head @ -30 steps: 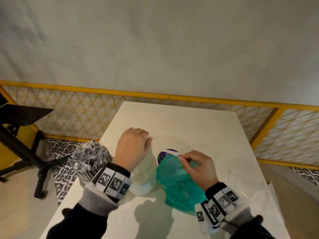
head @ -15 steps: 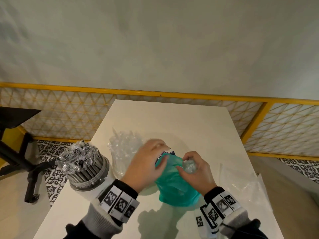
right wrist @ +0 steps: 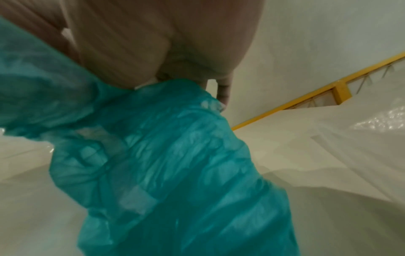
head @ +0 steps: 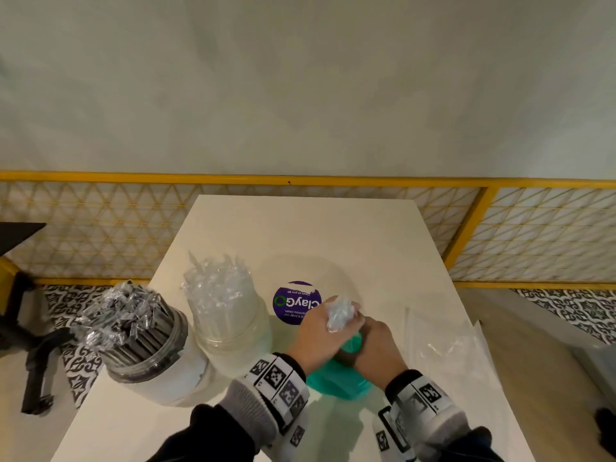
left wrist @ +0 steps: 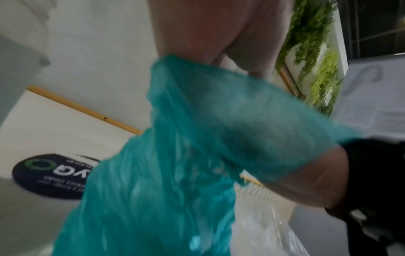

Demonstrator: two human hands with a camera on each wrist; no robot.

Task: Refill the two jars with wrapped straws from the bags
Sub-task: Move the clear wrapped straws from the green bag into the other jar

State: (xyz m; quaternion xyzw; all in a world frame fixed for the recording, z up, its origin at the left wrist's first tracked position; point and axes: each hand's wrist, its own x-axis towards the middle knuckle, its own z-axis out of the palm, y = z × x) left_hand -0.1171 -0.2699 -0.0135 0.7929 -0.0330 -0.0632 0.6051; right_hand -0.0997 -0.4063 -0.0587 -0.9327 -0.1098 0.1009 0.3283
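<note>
Two jars stand at the table's left: one (head: pixel 133 341) packed with black wrapped straws, one (head: pixel 230 315) with clear wrapped straws. A teal bag (head: pixel 336 381) stands between my hands near the front edge. My left hand (head: pixel 321 328) grips a bundle of clear wrapped straws (head: pixel 340 311) poking out of the bag's mouth. My right hand (head: pixel 375 340) holds the bag's top from the right. Both wrist views are filled by the teal bag (left wrist: pixel 186 155) (right wrist: pixel 164 164) hanging below my fingers (left wrist: pixel 208 34) (right wrist: pixel 153 43).
A flat clear plastic bag (head: pixel 446 348) lies on the table to the right. A round purple sticker (head: pixel 295 303) sits mid-table beyond my hands. A yellow railing (head: pixel 300 180) runs behind the table. A black chair base (head: pixel 36 355) stands on the floor at left.
My left hand left the clear-straw jar and came across to the teal bag, closing round the straw bundle. The straw tips now stick up above the bag's mouth.
</note>
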